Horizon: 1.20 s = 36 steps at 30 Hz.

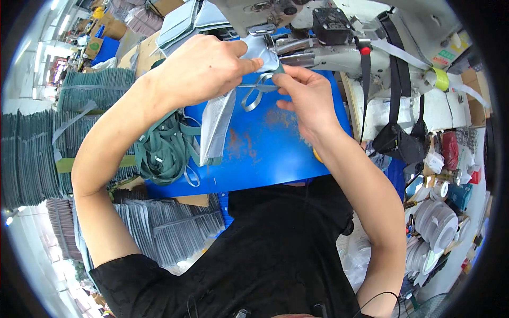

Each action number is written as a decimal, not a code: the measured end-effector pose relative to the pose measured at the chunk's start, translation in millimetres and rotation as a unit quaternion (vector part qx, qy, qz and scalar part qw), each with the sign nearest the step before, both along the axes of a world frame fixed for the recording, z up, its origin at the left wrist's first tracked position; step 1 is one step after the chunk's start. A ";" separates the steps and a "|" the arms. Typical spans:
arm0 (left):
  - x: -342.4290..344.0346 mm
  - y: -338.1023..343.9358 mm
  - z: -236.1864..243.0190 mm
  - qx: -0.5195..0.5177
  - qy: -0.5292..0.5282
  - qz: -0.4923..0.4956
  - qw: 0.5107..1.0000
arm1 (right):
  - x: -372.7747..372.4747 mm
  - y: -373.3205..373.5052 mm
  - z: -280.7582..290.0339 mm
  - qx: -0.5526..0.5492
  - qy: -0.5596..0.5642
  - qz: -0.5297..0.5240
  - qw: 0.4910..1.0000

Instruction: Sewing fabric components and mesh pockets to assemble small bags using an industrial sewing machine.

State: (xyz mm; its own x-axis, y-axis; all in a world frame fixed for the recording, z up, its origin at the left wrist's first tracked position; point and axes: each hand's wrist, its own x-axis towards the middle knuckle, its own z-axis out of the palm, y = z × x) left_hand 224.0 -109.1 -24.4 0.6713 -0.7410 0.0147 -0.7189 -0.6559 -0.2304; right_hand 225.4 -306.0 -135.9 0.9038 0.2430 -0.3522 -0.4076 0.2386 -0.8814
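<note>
A light-blue fabric piece (pixel 263 57) lies under the head of a sewing machine (pixel 241 15). My left hand (pixel 204 69) comes in from the left, its curled fingers gripping the left edge of that piece. On the other side my right hand (pixel 312 100) pinches its dark green corner between thumb and forefinger, the other fingers loosely bent. A thin grey ribbon (pixel 252 102) loops down between my hands. Below my left wrist hangs a grey-white strip of fabric (pixel 216 130). The needle area is partly hidden by the machine and my fingers.
A blue work surface (pixel 265 153) lies beneath my hands, with a heap of green straps (pixel 161 153) at its left. Stacked green panels (pixel 26 153) and grey panels (pixel 169 228) stand at the left. Black straps (pixel 395 79) and a black pouch (pixel 397 143) hang at right.
</note>
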 end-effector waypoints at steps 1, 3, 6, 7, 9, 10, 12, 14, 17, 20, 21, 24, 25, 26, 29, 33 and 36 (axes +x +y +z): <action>-1.6 -1.3 0.3 0.011 -0.003 -0.004 1.000 | -1.0 -0.1 -2.0 0.022 0.012 0.000 1.000; -5.8 -7.5 2.4 0.037 -0.025 0.001 0.999 | 1.5 1.6 -1.5 0.042 0.017 0.006 0.999; -5.7 -14.9 -2.2 0.058 -0.029 0.027 0.998 | 5.0 8.4 -2.3 0.056 0.028 -0.020 0.998; -8.3 -18.8 -4.0 0.075 -0.031 0.032 0.996 | 5.9 10.1 -3.9 0.059 0.030 -0.024 0.998; -11.0 -25.3 -9.0 0.074 -0.036 0.045 0.996 | 6.7 11.1 -6.0 0.062 0.033 -0.030 0.997; -12.5 -28.2 -10.8 0.074 -0.040 0.056 0.995 | 7.0 10.7 -7.0 0.060 0.026 -0.029 0.997; -14.2 -33.5 -13.3 0.082 -0.041 0.071 0.993 | 8.9 9.3 -7.9 0.060 0.020 -0.030 0.998; -15.2 -36.0 -18.7 0.048 -0.049 0.089 0.994 | 10.2 9.5 -8.0 0.065 0.018 -0.027 0.997; -17.3 -41.7 -21.7 0.038 -0.041 0.104 0.993 | 10.3 8.1 -8.7 0.075 0.021 -0.020 0.997; -21.2 -47.7 -22.0 0.031 -0.037 0.136 0.990 | 9.7 8.1 -11.4 0.080 0.018 -0.022 0.996; -22.2 -48.7 -21.6 0.033 -0.036 0.136 0.989 | 9.5 8.3 -12.7 0.082 0.019 -0.022 0.996; -23.4 -51.9 -21.3 0.023 -0.032 0.137 0.990 | 10.0 8.1 -17.3 0.095 0.012 -0.025 0.995; -24.1 -53.4 -23.9 0.019 -0.036 0.147 0.988 | 10.0 8.0 -19.6 0.108 0.009 -0.024 0.994; -25.4 -54.6 -26.8 0.015 -0.039 0.157 0.987 | 9.3 8.4 -20.8 0.121 0.006 -0.023 0.992; -27.9 -60.0 -37.2 0.012 -0.056 0.191 0.980 | 7.5 9.1 -19.2 0.130 0.004 -0.024 0.991; -29.9 -63.3 -41.3 0.005 -0.051 0.199 0.979 | 5.4 7.9 -15.2 0.130 0.007 -0.026 0.991; -29.3 -67.5 -41.5 -0.026 -0.037 0.217 0.975 | 6.0 7.5 -16.2 0.133 0.004 -0.029 0.991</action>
State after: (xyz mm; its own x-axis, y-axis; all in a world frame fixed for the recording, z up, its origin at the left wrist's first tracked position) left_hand 194.7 -176.6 -65.9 0.9173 -0.3841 0.1054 -0.3533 -0.9068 -0.2299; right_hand 231.4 -298.5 -152.1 0.9168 0.2749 -0.2895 -0.3923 0.4853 -0.7815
